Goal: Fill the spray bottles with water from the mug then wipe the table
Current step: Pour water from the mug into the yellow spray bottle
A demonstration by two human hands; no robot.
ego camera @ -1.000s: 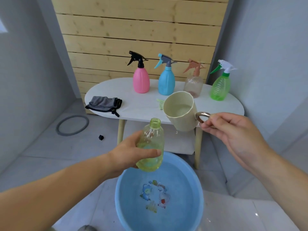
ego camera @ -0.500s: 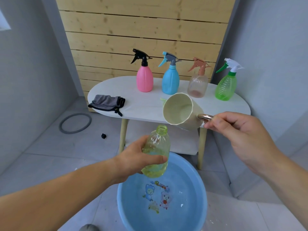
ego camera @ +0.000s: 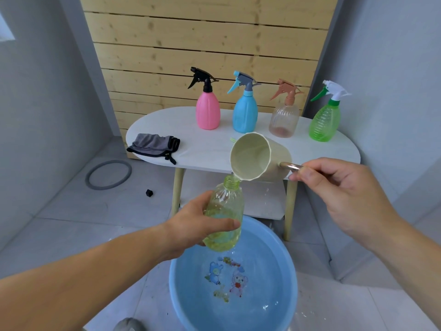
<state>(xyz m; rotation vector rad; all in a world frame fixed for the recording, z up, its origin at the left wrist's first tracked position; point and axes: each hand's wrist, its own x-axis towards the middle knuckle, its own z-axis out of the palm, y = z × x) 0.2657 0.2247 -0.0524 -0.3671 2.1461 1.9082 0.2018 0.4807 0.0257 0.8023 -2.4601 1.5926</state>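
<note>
Two-handed pour in progress

Fingers of the left hand (ego camera: 198,226) are wrapping round the uncapped yellow-green bottle (ego camera: 225,206), holding it neck-up above the blue basin (ego camera: 281,259). Fingertips of the right hand (ego camera: 346,194) are pinching the cream mug (ego camera: 259,156) by its handle, tipping its lip over the bottle's neck. Cartoon animals are showing on the basin floor; any lettering is too small to read.

Four spray bottles (ego camera: 245,113) are lined along the back of the counter (ego camera: 205,149), and a cloth (ego camera: 152,145) is laid at its left end. In front, the mug (ego camera: 257,156) is tipped over an open bottle (ego camera: 226,211), which is held above a basin (ego camera: 281,271) on the floor.
</note>
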